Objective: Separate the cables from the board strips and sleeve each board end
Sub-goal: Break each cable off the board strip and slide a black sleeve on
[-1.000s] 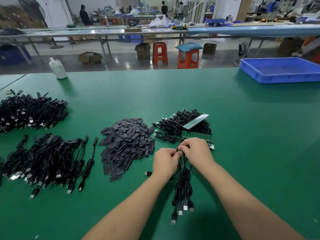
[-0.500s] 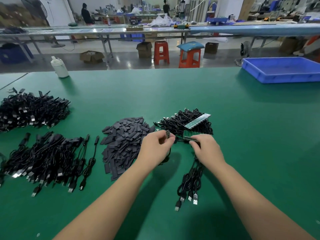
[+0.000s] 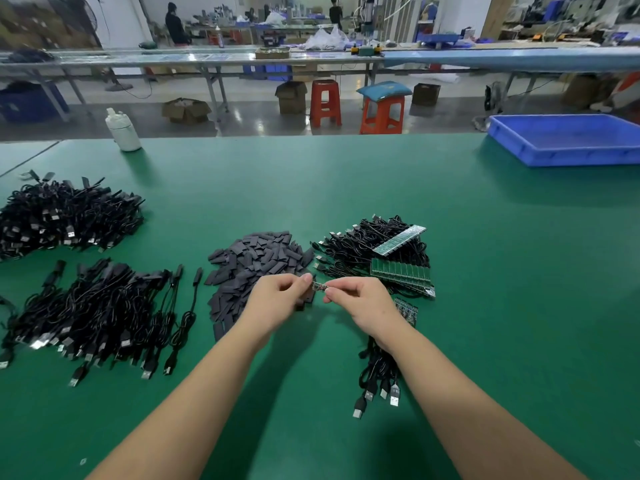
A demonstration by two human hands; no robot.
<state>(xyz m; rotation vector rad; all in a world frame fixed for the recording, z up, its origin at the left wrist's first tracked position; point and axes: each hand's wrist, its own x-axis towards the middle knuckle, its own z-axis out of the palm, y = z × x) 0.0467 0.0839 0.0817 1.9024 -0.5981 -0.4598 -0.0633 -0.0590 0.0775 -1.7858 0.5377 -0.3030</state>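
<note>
Sleeving step: both hands hold one small board end (image 3: 319, 286) between them, raised just above the green table (image 3: 485, 306).
Left hand (image 3: 278, 299): fingers curled, thumb and forefinger pinching at the left tip of the board end; a dark piece below the fingers looks like a sleeve, though that is hard to tell.
Right hand (image 3: 360, 301): thumb and forefinger pinching the right tip, where the cable would leave; the cable itself is hidden by the hand.
Sleeve pile (image 3: 256, 268): just behind and left of the grip.
Board strips (image 3: 400, 273): just right of the grip, lying on a heap of unsplit cables (image 3: 367, 244).
Loose cable bunch (image 3: 379, 372): under the right wrist, plugs toward the person.
Finished cables (image 3: 93, 313): well left of the grip.
Doing it well: I judge the right pinch should keep the board level while the left slides the sleeve straight on, without twisting the solder joints.
</note>
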